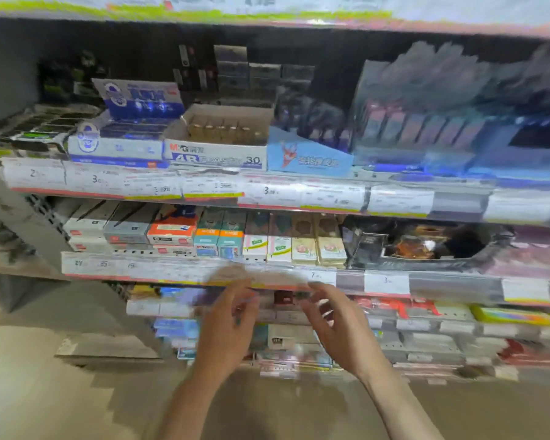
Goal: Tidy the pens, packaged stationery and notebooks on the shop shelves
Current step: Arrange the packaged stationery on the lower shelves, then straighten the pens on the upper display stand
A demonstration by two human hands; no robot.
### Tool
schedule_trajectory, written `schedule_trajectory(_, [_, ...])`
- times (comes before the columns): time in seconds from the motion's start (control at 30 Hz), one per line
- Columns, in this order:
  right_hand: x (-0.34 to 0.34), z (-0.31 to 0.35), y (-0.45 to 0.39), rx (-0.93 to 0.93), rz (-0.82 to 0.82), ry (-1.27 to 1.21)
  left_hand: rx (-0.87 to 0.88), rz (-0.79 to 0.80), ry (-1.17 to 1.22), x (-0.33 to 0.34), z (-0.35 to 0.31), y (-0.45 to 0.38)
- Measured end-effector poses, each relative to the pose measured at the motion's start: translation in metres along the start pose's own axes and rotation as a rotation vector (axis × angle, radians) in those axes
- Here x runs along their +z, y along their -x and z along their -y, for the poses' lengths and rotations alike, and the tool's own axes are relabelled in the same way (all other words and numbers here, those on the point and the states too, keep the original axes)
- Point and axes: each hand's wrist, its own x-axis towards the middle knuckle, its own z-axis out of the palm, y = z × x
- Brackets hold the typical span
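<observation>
The view is motion-blurred. My left hand (227, 325) and my right hand (340, 325) are raised side by side in front of the lower shelves, fingers spread, nothing held in either. They hover just below the middle shelf rail (204, 271). That shelf carries a row of small stationery boxes (258, 242) and a black display box (423, 242) on the right. The upper shelf holds an eraser carton (218, 144), a blue and white carton (121, 138) and hanging packaged stationery (426, 122). Behind my hands lie stacked packs (286, 338).
Price labels (267, 192) run along each shelf edge. Red and yellow packs (458, 315) fill the lower shelves to the right. The shelf unit's grey side upright (19, 223) is at the left, and bare floor (45, 392) lies below.
</observation>
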Motion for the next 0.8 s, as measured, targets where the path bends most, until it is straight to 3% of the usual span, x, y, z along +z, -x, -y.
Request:
schedule_trajectory(0.27, [-0.109,-0.027,-0.005,-0.1,0.006,0.045,0.137,-0.081,-0.012,0.065,-0.094,0.014])
schedule_trajectory(0.4, [-0.148,-0.02,-0.01,-0.197,-0.09,0.08,0.197,-0.037,-0.032,0.068,-0.137,0.005])
schedule_trajectory(0.8, [-0.246,0.029,-0.044,-0.343,-0.252,0.423,0.763,-0.069,-0.335,0.038,-0.226,-0.049])
